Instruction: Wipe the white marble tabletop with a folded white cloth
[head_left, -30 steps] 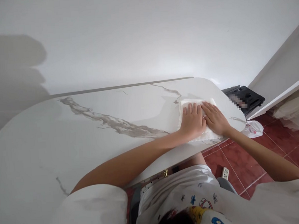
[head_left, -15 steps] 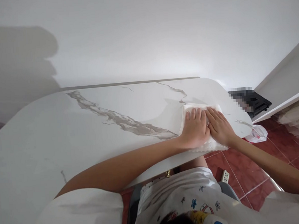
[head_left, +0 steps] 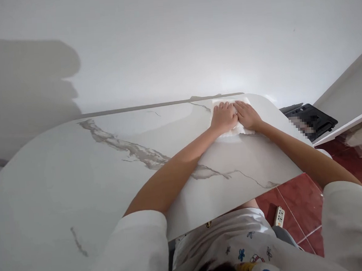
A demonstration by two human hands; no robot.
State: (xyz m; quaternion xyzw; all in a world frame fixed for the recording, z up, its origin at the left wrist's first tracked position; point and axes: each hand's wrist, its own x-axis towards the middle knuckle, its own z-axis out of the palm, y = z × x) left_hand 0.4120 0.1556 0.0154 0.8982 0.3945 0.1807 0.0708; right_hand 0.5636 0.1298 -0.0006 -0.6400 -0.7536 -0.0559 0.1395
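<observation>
A white cloth (head_left: 233, 130) lies near the far right edge of a white marble-patterned table (head_left: 79, 178). My left hand (head_left: 223, 117) and my right hand (head_left: 246, 115) press flat on the cloth side by side, fingers stretched out toward the wall. Both arms reach far across the tabletop. Most of the cloth is hidden under the hands.
A white wall stands right behind the table. A black device (head_left: 312, 120) sits on the floor to the right, next to a white board (head_left: 347, 100). Red floor tiles (head_left: 299, 210) and a white power strip (head_left: 278, 216) show below the table's near edge.
Both hands have slid the cloth away from the table's near edge to its far edge by the wall. The arms are now stretched further out.
</observation>
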